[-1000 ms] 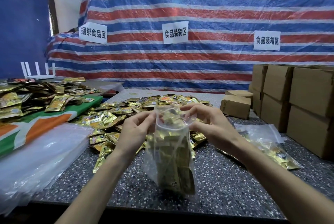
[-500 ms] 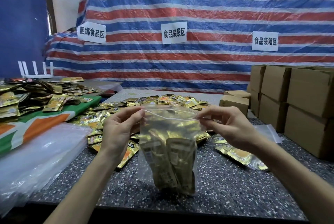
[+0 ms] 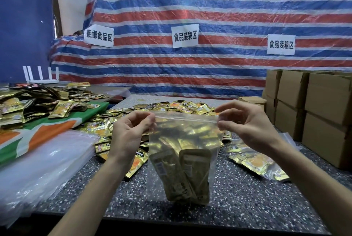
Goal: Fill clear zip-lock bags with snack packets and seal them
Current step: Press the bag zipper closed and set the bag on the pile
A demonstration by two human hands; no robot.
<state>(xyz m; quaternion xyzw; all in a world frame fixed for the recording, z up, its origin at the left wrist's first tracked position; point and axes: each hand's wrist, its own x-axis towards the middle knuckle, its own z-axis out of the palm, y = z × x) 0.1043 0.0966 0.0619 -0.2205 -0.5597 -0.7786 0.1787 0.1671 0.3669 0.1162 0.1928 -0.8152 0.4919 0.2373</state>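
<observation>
The left hand (image 3: pixel 131 134) and right hand (image 3: pixel 247 125) are pinching the top corners of the packet-filled zip-lock bag (image 3: pixel 182 159), holding it upright.

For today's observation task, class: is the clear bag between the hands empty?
No, the clear bag pinched by the left hand and right hand holds gold snack packets.

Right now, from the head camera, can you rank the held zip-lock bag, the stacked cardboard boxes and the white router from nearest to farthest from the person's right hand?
1. The zip-lock bag: the right hand pinches its top right corner.
2. The cardboard boxes: stacked on the right side.
3. The white router: far left, at the back.
</observation>
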